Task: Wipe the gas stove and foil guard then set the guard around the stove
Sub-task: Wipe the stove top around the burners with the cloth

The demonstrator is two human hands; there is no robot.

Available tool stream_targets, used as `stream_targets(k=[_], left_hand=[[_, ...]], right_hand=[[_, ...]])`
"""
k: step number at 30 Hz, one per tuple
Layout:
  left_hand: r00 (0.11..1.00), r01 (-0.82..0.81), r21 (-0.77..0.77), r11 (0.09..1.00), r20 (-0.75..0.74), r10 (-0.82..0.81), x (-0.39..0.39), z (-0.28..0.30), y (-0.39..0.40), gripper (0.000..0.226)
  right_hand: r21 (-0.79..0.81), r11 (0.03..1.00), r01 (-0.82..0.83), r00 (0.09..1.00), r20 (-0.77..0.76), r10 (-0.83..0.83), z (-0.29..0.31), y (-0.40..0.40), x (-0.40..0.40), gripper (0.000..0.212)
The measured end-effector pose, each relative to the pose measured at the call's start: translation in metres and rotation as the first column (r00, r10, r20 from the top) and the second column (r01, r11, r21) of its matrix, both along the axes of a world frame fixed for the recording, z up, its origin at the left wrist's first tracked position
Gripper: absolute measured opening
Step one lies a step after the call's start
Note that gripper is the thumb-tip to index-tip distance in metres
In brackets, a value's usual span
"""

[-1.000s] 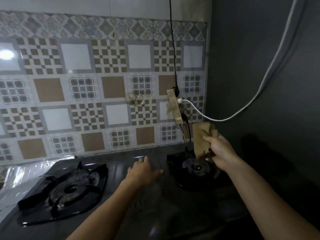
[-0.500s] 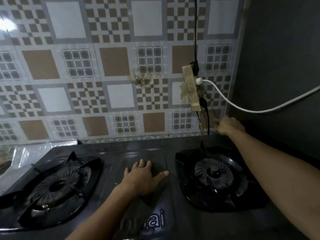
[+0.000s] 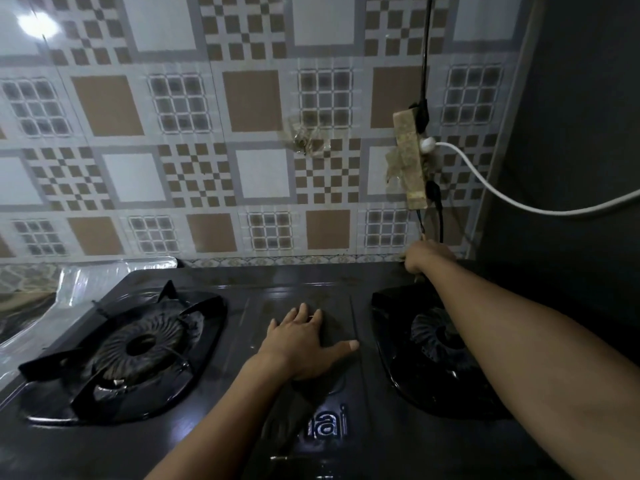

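Your two arms are bare. No sleeves show on them at all. Your left hand [image 3: 303, 341] has no glove, and you can see short nails on its fingers and thumb. Your right hand [image 3: 427, 256] has no glove either. It is far off and small, so its fingers are hard to make out.

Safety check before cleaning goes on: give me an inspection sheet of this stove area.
Surface: black gas stove, glossy top, two burners.
Job's things: foil guard lying at the stove's left rear; the cloth cannot be made out.
Clutter: nothing seen.
Hands: left hand flat on the stove's middle; right hand at the right rear corner, grip unclear.
Cables: white cable and black cable meet a taped power strip.
Surroundings: patterned tile wall.
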State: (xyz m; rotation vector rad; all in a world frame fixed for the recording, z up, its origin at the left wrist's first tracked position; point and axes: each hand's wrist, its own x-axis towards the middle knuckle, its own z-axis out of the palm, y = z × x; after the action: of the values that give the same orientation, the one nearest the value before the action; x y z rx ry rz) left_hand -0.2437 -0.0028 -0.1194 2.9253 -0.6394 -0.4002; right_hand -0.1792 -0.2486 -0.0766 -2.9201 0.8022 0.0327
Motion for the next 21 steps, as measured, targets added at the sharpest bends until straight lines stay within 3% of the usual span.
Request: stream_targets(k=[8, 15, 21], left_hand=[[1.0, -0.006, 0.013, 1.0, -0.007, 0.006, -0.002, 0.002, -0.002, 0.103], [1.0, -0.003, 0.026, 1.0, 0.001, 0.002, -0.005, 0.003, -0.004, 0.104], [1.0, -0.006, 0.036, 0.999, 0.004, 0.006, -0.004, 0.003, -0.005, 0.106]], right_hand=[[-0.002, 0.998, -0.069, 0.998, 0.004, 0.069, 0.003, 0.019, -0.002, 0.028], [-0.15, 0.98, -0.13, 0.991, -0.033, 0.126, -0.007, 0.028, 0.001, 0.04], [-0.208, 0.971, -0.115, 0.992, 0.019, 0.122, -0.02, 0.034, 0.007, 0.024]])
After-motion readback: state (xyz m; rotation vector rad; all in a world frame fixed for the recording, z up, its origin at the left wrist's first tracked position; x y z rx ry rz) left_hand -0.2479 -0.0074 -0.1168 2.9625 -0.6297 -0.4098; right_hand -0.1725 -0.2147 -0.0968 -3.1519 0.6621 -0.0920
